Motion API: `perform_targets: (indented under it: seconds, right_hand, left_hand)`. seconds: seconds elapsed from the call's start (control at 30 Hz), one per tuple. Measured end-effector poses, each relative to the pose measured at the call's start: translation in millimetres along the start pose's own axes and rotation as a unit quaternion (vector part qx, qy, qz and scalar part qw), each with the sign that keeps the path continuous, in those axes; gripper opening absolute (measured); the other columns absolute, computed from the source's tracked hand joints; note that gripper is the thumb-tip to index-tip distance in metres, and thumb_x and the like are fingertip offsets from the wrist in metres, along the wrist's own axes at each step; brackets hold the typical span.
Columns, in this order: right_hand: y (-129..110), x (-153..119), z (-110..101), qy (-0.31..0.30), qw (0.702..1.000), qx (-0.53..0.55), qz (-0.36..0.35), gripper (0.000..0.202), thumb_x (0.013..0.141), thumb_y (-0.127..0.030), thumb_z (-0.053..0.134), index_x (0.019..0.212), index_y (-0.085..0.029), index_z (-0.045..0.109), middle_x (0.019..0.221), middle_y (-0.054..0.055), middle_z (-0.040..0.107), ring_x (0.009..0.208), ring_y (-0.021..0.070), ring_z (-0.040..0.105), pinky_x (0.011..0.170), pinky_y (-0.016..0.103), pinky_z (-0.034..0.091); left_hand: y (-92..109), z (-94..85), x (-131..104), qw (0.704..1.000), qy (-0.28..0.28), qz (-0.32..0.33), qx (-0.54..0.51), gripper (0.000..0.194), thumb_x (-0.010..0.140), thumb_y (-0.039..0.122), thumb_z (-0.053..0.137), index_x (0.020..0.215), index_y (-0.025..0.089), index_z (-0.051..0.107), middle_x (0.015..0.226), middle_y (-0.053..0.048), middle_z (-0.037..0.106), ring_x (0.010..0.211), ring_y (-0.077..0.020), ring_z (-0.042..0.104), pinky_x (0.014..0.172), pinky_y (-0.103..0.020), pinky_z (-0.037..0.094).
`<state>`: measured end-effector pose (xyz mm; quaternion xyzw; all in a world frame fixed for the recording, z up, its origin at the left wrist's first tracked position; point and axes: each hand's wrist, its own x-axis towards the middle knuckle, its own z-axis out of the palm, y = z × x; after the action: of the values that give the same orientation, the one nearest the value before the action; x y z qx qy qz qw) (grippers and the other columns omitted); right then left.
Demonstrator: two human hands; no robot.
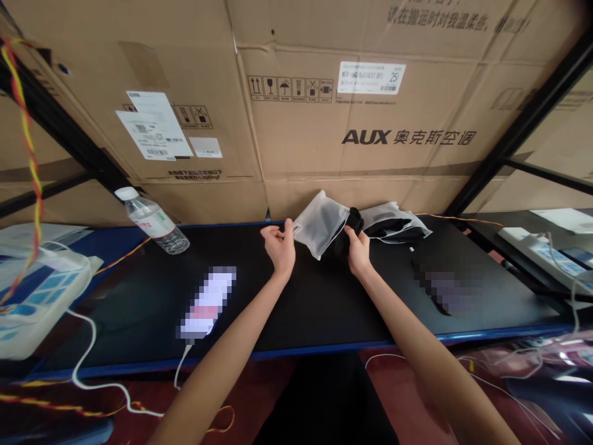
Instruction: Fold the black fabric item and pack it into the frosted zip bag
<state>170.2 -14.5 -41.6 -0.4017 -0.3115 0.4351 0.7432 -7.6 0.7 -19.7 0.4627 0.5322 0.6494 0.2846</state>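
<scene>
A frosted, translucent pouch [322, 224] is held up over the black tabletop, its mouth facing right. My left hand [280, 248] is closed, with thumb and fingers pinching the pouch's left corner. At the mouth, my right hand [358, 252] is closed around a soft-looking black item [354, 219], part of which sticks out of the pouch. Whether the right fingers also grip the pouch's edge cannot be seen. Just right of that hand lies a second frosted pouch [386, 214], with black material showing through its opening.
Large cardboard boxes [296, 142] stand behind the black table [306, 309]. Left are a water bottle [160, 225], a lit phone [207, 304] on a white cable, and a white-and-blue case [50, 296]. A dark blurred object [447, 287] lies right. Black metal posts [519, 133] flank the table.
</scene>
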Motion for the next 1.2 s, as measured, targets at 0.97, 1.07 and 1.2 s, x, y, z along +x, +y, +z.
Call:
perform_targets:
  seconds: [0.97, 1.07, 1.2]
  right_hand:
    - [-1, -24, 7, -0.113, 0.952, -0.262, -0.114, 0.043, 0.091, -0.06, 0.061, 0.108, -0.022, 0.073, 0.092, 0.003, 0.073, 0.09, 0.0242, 0.065, 0.087, 0.034, 0.05]
    - [0, -27, 6, -0.128, 0.935, -0.302, -0.132, 0.034, 0.09, -0.055, 0.064, 0.095, -0.022, 0.073, 0.074, 0.0, 0.066, 0.071, 0.0215, 0.06, 0.076, 0.032, 0.048]
    - [0, -27, 6, -0.141, 0.924, -0.317, -0.163, 0.028, 0.092, -0.05, 0.064, 0.085, -0.023, 0.069, 0.073, 0.001, 0.064, 0.07, 0.0206, 0.057, 0.073, 0.032, 0.046]
  left_hand:
    - [11, 31.9, -18, 0.919, -0.108, 0.28, 0.254, 0.021, 0.101, 0.033, 0.055, 0.098, 0.026, 0.075, 0.087, -0.007, 0.069, 0.081, -0.0214, 0.065, 0.068, -0.03, 0.04]
    - [10, 30.3, -19, 0.936, -0.115, 0.268, 0.199, 0.026, 0.102, 0.039, 0.052, 0.098, 0.027, 0.074, 0.084, -0.006, 0.067, 0.076, -0.0207, 0.063, 0.07, -0.03, 0.04]
    - [7, 28.9, -24, 0.934, -0.136, 0.281, 0.176, 0.033, 0.104, 0.042, 0.047, 0.101, 0.026, 0.075, 0.089, -0.008, 0.069, 0.079, -0.0214, 0.064, 0.072, -0.031, 0.041]
